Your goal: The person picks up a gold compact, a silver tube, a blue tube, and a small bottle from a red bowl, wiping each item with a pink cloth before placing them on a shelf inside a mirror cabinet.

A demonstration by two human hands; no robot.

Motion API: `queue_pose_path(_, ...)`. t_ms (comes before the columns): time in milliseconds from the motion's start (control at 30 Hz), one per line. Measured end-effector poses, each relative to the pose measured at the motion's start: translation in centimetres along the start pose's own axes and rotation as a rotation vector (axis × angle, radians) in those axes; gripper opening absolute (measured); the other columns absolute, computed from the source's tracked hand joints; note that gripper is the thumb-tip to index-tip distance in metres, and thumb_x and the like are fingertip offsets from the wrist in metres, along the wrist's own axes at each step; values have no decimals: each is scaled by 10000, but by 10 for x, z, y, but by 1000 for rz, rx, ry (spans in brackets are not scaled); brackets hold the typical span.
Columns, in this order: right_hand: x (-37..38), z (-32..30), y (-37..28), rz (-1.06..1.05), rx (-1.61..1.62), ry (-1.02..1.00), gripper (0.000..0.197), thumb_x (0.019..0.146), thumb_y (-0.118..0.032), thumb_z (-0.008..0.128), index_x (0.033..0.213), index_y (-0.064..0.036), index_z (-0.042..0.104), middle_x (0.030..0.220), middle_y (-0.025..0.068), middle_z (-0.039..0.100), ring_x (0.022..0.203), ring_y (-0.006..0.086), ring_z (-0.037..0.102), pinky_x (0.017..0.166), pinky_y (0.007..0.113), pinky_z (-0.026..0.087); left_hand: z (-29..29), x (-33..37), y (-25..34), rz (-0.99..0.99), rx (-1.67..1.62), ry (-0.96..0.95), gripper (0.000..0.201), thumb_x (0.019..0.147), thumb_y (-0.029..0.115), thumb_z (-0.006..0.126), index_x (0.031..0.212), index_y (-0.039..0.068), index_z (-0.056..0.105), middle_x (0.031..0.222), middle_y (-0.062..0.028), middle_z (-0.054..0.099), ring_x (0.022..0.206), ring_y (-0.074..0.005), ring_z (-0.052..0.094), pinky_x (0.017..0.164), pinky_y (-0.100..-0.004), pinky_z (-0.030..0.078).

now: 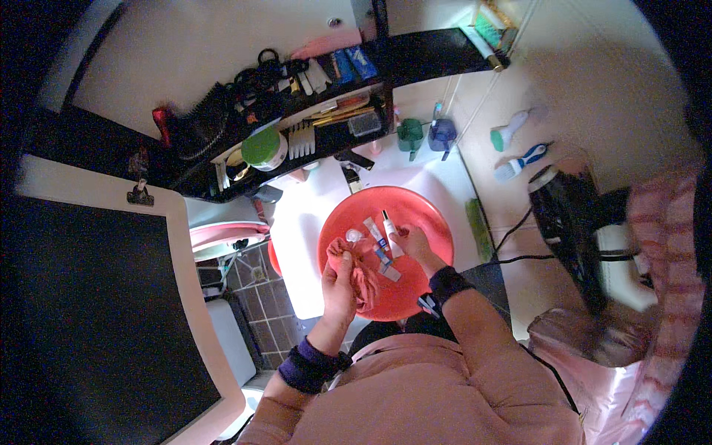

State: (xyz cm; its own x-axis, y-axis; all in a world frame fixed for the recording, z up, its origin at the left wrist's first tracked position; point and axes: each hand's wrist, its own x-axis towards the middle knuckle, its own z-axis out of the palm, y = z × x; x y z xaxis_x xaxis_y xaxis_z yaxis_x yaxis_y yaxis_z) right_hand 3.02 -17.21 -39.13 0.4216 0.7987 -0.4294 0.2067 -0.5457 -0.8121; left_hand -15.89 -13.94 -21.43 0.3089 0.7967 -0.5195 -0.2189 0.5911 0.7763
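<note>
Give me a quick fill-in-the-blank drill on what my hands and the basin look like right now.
1. The left hand grips a crumpled ____ cloth.
2. The right hand holds small white ____.
3. Both hands are above a round ____ basin.
4. At the back of the white sink stand two cups, one green and one ____.

Missing words: pink; tubes; red; blue

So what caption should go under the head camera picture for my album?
Left hand holds a pink cloth, right hand small white tubes, over a round red plastic basin.
</note>
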Motion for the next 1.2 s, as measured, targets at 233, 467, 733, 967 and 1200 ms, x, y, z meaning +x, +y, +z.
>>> queue_pose_path(233,-60,-55,-97,-336,522,-47,285,865,-108,701,1110,15,624,1019,44,672,860,66,613,736,224,501,40,-1,24,139,-116,-210,405,1036,323,388,1330,49,432,1191,-73,588,1056,-191,595,923,-337,483)
queue_pose_path(467,-132,-84,-184,-653,57,138,382,811,-67,659,1190,-43,613,1136,156,619,1026,270,632,773,357,532,69,7,43,276,78,-238,378,1003,215,498,1326,36,419,1068,-51,601,967,-133,597,808,-253,506)
queue_pose_path(733,-151,-90,-188,-723,320,127,449,791,13,672,1227,-59,598,1229,130,601,1096,238,606,843,311,523,88,11,67,293,-111,-228,361,1000,298,498,1254,43,466,988,-60,624,842,-152,625,747,-296,532)
queue_pose_path(967,-148,-93,-188,-622,305,221,330,800,-11,697,1122,-75,667,1042,87,678,848,150,662,724,260,531,96,-19,57,362,50,-179,308,927,146,634,1166,30,478,963,-51,633,872,-131,622,721,-273,533)
queue_pose_path(1200,-139,-117,-200,-751,207,367,221,845,-82,694,1063,-53,681,919,62,683,748,97,624,593,211,459,65,-4,64,298,470,-365,378,893,135,665,1195,0,481,991,-46,627,856,-117,610,750,-274,516)
